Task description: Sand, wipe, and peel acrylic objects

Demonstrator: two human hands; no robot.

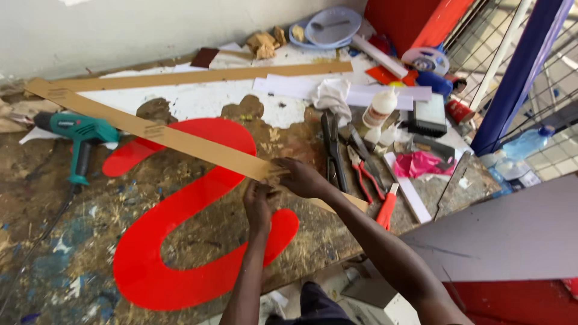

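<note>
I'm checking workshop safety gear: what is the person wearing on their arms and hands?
Nothing shows on them: the left hand and right hand are bare, without gloves, rings or a watch, and both forearms are uncovered with no sleeves in view. Dark trousers show below.

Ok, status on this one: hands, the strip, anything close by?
Left hand and right hand both grip the brown strip. Strip lies across the red letter. Pliers close by on the right.

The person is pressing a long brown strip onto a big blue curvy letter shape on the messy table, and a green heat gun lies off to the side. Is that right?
Not quite. The curvy shape is red, not blue, as the head view shows. The rest holds: both hands, left and right, are on the long brown strip lying across it, and the green heat gun rests on the messy table.
</note>
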